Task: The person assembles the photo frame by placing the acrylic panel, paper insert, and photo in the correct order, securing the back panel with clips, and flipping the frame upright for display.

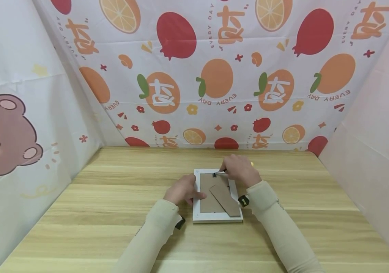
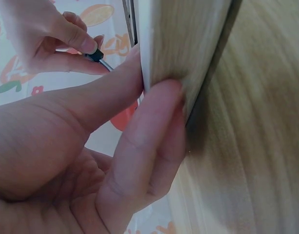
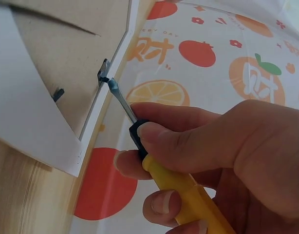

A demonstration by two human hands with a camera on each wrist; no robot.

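A white picture frame [image 1: 217,218] lies with its back up on the table, a brown backing board [image 1: 208,199] set inside it. On the board a brown stand leg [image 1: 226,201] lies at a slant. My left hand [image 1: 183,189] grips the frame's left side, thumb on top and fingers against the outer edge [image 2: 186,44]. In my right hand [image 1: 240,168] is a screwdriver [image 3: 181,187] with a yellow handle and black collar. Its metal tip touches a small dark metal hanger [image 3: 103,72] at the frame's far edge. A dark metal tab [image 3: 58,94] stands up from another side.
The wood-grain table [image 1: 119,212] runs back to a fruit-printed cloth wall [image 1: 187,94]. A cloth with a bear print [image 1: 6,140] hangs on the left, and a pale cloth [image 1: 378,159] on the right. Each wrist carries a dark strapped device [image 1: 243,200].
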